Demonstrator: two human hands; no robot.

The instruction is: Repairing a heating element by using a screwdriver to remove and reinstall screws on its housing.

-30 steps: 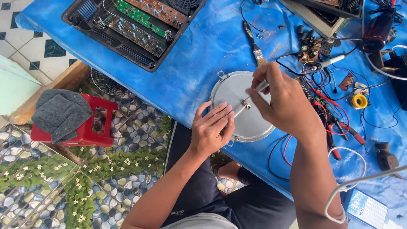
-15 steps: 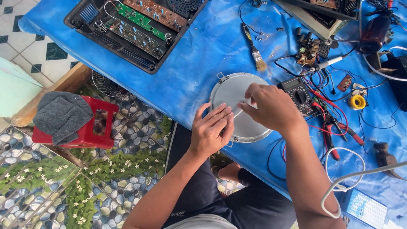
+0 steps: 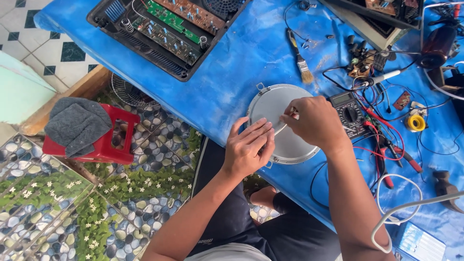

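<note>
Both hands on round grey metal disc [image 3: 285,140] at blue table [image 3: 232,72] edge: my left hand [image 3: 249,147] flat on rim, my right hand [image 3: 314,121] pinching thin tool [image 3: 291,113] onto it. Open black case [image 3: 166,36] behind holds green circuit boards [image 3: 169,17].

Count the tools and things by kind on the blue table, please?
Round metal disc under both hands: 1
Paintbrush: 1
Multimeter: 1
Yellow solder spool: 1
Open black chassis with circuit boards: 1
Hammer: 1
Total: 6
</note>
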